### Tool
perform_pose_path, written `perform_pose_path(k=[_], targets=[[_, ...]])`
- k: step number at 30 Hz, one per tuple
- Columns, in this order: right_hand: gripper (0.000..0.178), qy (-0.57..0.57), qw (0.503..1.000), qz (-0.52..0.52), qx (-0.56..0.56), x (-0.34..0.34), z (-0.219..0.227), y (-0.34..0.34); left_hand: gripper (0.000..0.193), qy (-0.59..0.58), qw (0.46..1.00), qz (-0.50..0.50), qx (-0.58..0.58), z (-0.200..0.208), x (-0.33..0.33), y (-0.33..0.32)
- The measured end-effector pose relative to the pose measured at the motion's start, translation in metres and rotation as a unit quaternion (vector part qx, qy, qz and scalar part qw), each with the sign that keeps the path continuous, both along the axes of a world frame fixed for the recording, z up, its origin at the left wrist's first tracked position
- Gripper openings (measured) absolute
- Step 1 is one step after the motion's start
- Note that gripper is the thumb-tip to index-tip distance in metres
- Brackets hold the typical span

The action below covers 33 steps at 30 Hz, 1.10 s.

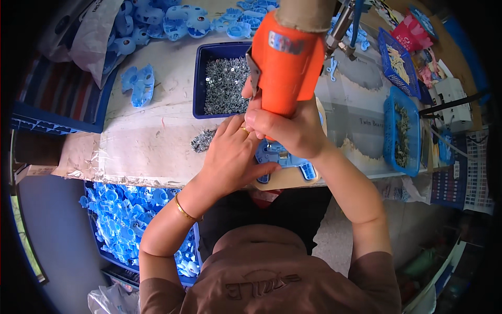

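My right hand (293,125) wraps around an orange electric screwdriver (290,68) hanging from above. Its tip points down at a light-blue plastic toy part (285,158), which lies on a tan board (314,181) at the table's near edge. Over the left side of this part, my left hand (227,149) steadies it between thumb and fingers. The left fingertips reach close to the screwdriver's tip and are partly hidden behind my right hand. Beside the left fingers lies a small heap of screws (203,141). A dark-blue tray (197,83) full of screws stands beyond.
Light-blue plastic parts (188,23) pile up at the back, and one part (138,86) lies apart on the left. A crate of blue parts (130,220) sits below the table's left edge. Blue baskets (387,128) with small pieces line the right side. A hose (358,23) hangs beside the screwdriver.
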State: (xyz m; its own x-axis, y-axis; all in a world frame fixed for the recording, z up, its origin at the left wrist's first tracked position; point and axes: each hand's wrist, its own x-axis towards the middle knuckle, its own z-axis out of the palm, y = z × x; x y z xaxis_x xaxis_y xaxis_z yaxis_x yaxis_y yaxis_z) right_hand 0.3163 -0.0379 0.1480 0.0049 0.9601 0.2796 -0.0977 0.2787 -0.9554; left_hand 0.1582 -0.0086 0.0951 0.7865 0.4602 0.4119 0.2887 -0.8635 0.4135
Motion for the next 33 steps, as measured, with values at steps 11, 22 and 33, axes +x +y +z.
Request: perform_pose_path(k=[11, 22, 33], targets=[[0.022, 0.01, 1.0, -0.005, 0.021, -0.004, -0.005, -0.003, 0.059, 0.012, 1.0, 0.014, -0.003, -0.003, 0.002, -0.003], [0.032, -0.038, 0.998, -0.033, 0.048, 0.003, -0.007, -0.002, 0.059, 0.028, 0.999, 0.015, -0.01, -0.005, 0.001, -0.003], [0.032, 0.008, 1.0, -0.02, 0.011, -0.001, -0.005, -0.004, 0.058, 0.009, 1.0, 0.011, -0.017, -0.005, 0.001, -0.004]])
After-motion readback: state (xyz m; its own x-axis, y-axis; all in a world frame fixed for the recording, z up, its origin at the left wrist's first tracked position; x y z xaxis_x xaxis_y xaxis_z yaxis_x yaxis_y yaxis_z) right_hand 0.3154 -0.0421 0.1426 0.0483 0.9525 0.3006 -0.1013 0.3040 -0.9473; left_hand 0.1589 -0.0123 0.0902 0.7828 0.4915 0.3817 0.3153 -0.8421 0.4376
